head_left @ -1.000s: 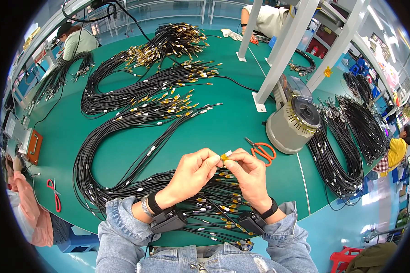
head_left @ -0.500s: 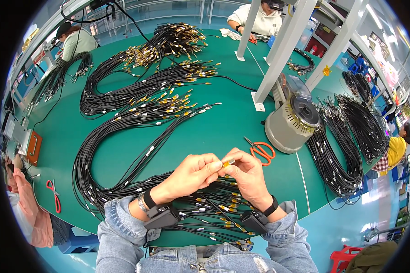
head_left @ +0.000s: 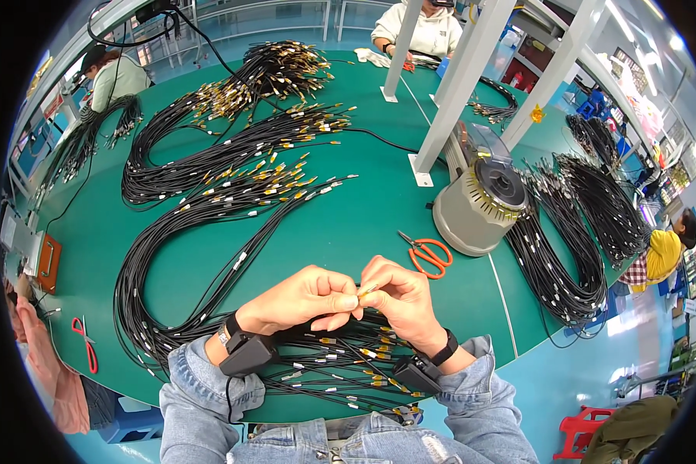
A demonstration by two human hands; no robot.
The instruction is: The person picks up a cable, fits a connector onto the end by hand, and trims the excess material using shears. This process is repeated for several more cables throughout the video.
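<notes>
My left hand (head_left: pixel 305 300) and my right hand (head_left: pixel 402 301) meet above the near part of the green table. Both pinch a small cable end (head_left: pixel 366 291) that shows a bit of yellow; the fingertips hide most of it. Beneath the hands lies a spread of black cables (head_left: pixel 325 363) whose ends carry yellow and white tags. These cables join a thick bundle (head_left: pixel 143 278) that curves round to the left. Beyond my right hand rest pliers-like cutters with orange handles (head_left: pixel 435 259).
A round grey tape dispenser (head_left: pixel 472 216) stands beside a white metal post (head_left: pixel 452 108). More cable bundles (head_left: pixel 564 271) lie at the right, others (head_left: pixel 201 166) at the far left. Red-handled scissors (head_left: pixel 90 352) lie near the left edge. Several people sit around the table.
The view has shifted slightly, so the table things sit further left. My fingers have closed in around the cable end, whose metal part showed more before.
</notes>
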